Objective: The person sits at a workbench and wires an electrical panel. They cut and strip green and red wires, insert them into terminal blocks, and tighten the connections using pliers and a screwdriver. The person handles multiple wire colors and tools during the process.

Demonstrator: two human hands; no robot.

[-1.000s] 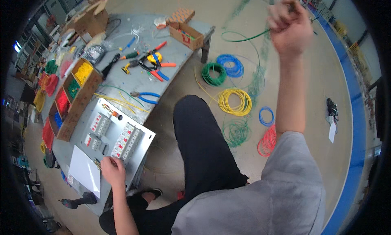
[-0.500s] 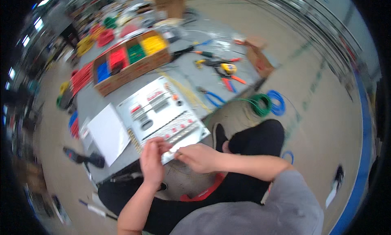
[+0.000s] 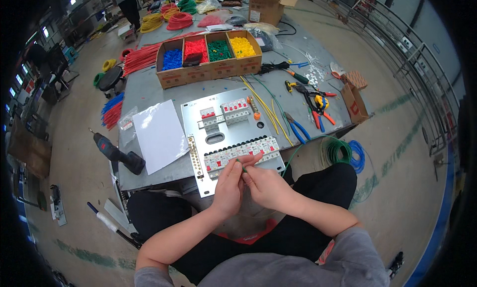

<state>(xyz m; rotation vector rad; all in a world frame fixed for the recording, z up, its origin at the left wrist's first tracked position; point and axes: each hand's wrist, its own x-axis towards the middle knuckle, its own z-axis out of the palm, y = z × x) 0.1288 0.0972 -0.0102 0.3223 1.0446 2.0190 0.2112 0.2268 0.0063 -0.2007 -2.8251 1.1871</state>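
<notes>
My left hand point(image 3: 229, 186) and my right hand point(image 3: 270, 186) meet over the near edge of a metal mounting plate point(image 3: 191, 119). Between their pinched fingertips shows a small green piece point(image 3: 244, 169); whether it is a wire end or a sleeve I cannot make out. The plate carries a long row of white circuit breakers point(image 3: 223, 159), partly hidden by my fingers. Farther up sit more breakers with red levers point(image 3: 235, 106), and a brass terminal strip point(image 3: 194, 158) runs down the left side.
A cardboard box point(image 3: 208, 68) of blue, red, green and yellow small parts stands behind the plate. White paper point(image 3: 160, 133) and a cordless drill point(image 3: 117, 152) lie left. Blue-handled pliers point(image 3: 298, 129) and other hand tools are right. Green coiled wire point(image 3: 338, 150) lies beyond the table edge.
The view has shifted, so the table stands more upright in it. My hands have come closer together, fingertips touching, and the green piece now shows between them.
</notes>
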